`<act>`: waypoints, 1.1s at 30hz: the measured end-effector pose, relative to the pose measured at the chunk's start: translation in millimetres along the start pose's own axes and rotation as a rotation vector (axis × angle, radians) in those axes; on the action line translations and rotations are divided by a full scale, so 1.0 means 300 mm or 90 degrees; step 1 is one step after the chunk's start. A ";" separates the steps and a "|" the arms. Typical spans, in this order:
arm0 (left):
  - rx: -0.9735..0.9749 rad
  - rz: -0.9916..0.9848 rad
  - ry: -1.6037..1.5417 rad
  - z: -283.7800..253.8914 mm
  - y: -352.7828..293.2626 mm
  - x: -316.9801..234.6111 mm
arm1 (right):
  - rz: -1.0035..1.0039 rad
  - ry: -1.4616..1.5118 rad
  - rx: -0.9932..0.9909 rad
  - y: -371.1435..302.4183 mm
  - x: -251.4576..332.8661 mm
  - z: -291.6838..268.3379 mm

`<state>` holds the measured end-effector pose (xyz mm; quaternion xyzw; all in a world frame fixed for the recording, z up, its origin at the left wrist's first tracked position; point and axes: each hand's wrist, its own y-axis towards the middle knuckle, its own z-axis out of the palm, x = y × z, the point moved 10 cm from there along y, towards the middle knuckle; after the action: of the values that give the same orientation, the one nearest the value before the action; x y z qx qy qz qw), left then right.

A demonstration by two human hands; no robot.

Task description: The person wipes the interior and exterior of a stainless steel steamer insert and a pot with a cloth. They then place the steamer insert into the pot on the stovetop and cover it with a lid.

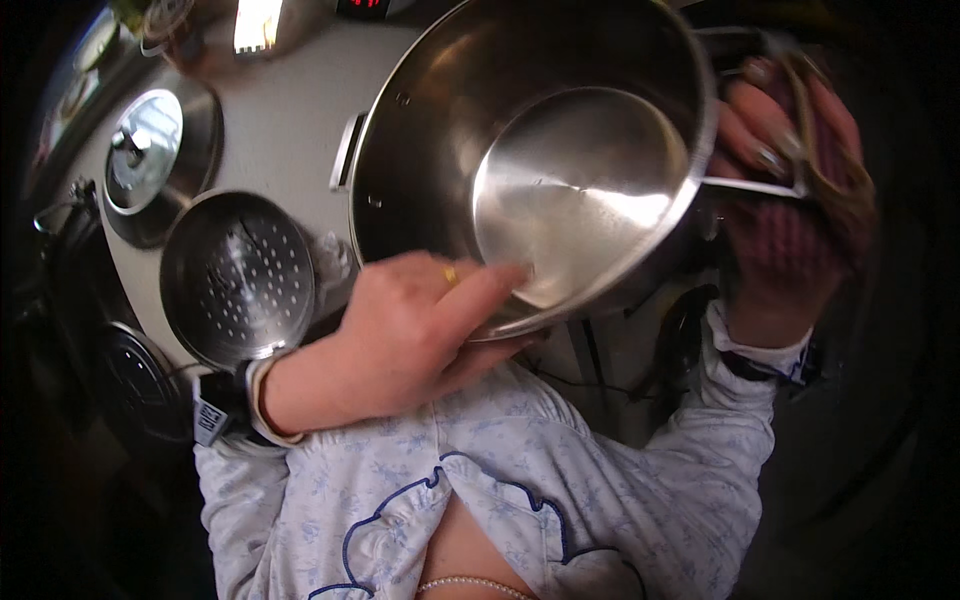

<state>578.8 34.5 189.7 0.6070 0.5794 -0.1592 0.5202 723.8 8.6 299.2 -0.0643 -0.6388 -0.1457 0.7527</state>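
A large stainless steel pot (430, 120) is tilted toward me in front of my body, its inside and shiny base showing. My left hand (410, 310), with a yellow ring, is closed over the near rim, thumb inside and the other fingers under the edge. At the right, my right hand (775, 240) wraps around the pot's wire handle (750, 186). A brownish strip, perhaps cloth, lies by those fingers; its kind is unclear. The opposite handle (347, 152) sticks out at the pot's left side.
Left of the pot, a perforated steel steamer pan (237, 278) sits on the pale counter (290, 110). Behind it lies a glass-and-steel lid (150, 155). A crumpled clear plastic piece (332, 262) is beside the steamer. A dark round object (140, 380) is at the lower left.
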 end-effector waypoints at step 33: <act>-0.503 -0.260 -0.934 -0.160 -0.108 0.522 | -0.070 -0.252 -0.210 -0.435 -0.149 -0.387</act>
<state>574.3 151.1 70.0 0.0085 0.2074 -0.3887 0.8977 787.6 -142.0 223.3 -0.1785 -0.7439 -0.2730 0.5833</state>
